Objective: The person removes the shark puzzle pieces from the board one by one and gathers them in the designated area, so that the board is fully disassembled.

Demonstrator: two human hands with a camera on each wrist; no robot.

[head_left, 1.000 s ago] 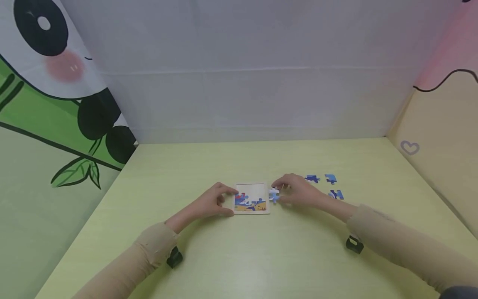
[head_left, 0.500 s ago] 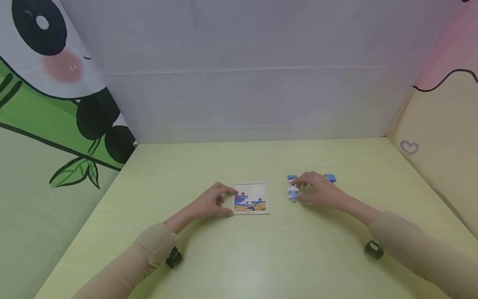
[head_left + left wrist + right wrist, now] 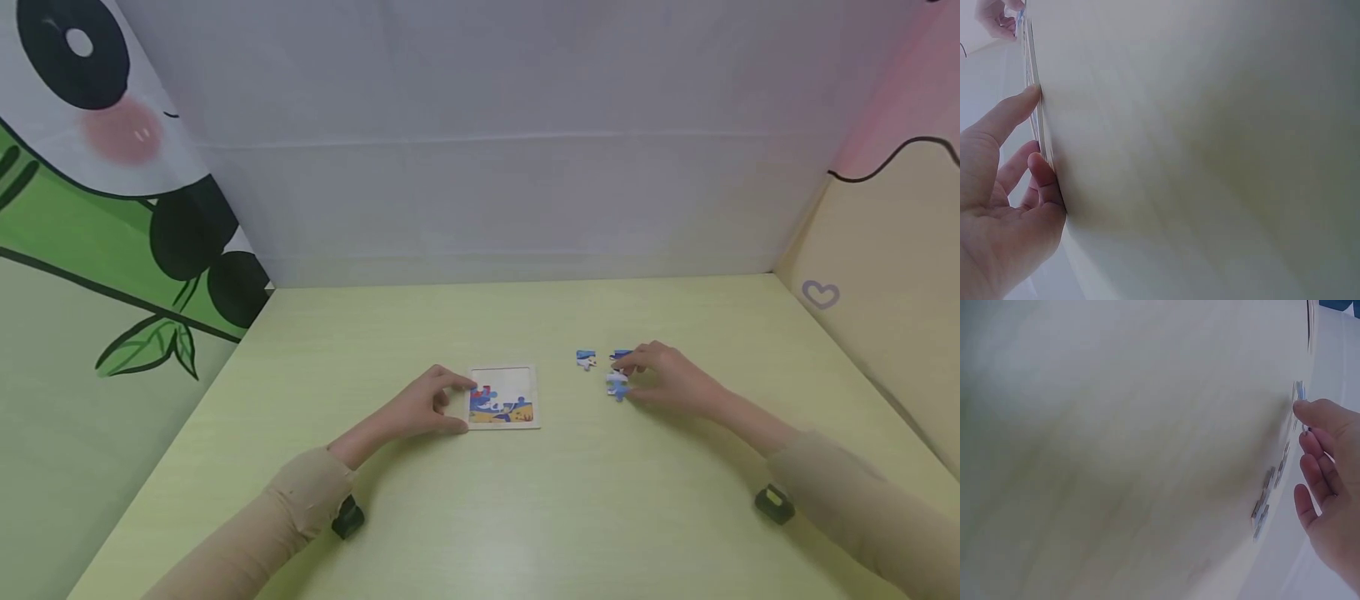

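Note:
In the head view a small square jigsaw puzzle frame [image 3: 536, 398] lies on the table, its lower part filled with a blue, red and yellow picture. My left hand [image 3: 422, 407] holds the frame at its left edge, thumb at the near corner and index finger farther up; the left wrist view shows the thumb [image 3: 1022, 103] on that thin edge. To the right of the frame, my right hand [image 3: 673, 379] pinches a white and blue jigsaw piece [image 3: 617, 385] between thumb and fingers. In the right wrist view that piece [image 3: 1300, 391] pokes out past the thumb.
Behind the held piece lie a loose jigsaw piece [image 3: 586, 359] and another [image 3: 620, 354], partly covered by my right fingers. More loose pieces [image 3: 1262, 512] show low in the right wrist view. A pale cloth [image 3: 487, 208] hangs behind the table [image 3: 480, 517].
My right hand has moved right, away from the frame, carrying the jigsaw piece toward the loose ones, and now hides some of them. My left hand stays at the frame's edge.

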